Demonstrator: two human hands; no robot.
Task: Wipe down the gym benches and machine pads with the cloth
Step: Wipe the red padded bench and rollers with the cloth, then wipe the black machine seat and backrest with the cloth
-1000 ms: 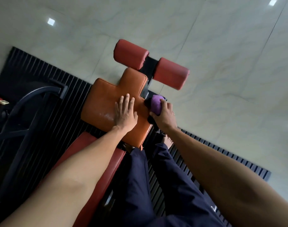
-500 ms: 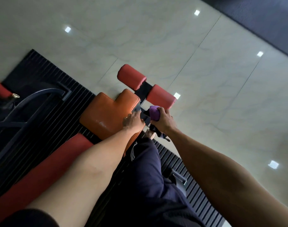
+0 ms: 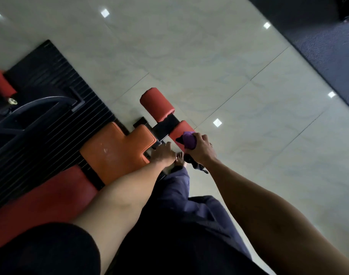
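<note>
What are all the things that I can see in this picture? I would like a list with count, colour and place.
seat pad: one, orange, centre
roller pads: two, red, beyond the seat pad
back pad: one, red, lower left
cloth: one, purple, in the right hand
mat: one, black, ribbed, under the bench
floor: pale tiles, around the mat
trousers: dark blue, bottom centre
left hand: at the seat pad's near corner
right hand: grips the cloth at the nearer roller pad

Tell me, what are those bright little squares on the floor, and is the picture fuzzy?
Head view: they look like lamp glare on the shiny floor; the trousers near the bottom sit in dark shade; the cloth and the striped mat look a little smeared.
</note>
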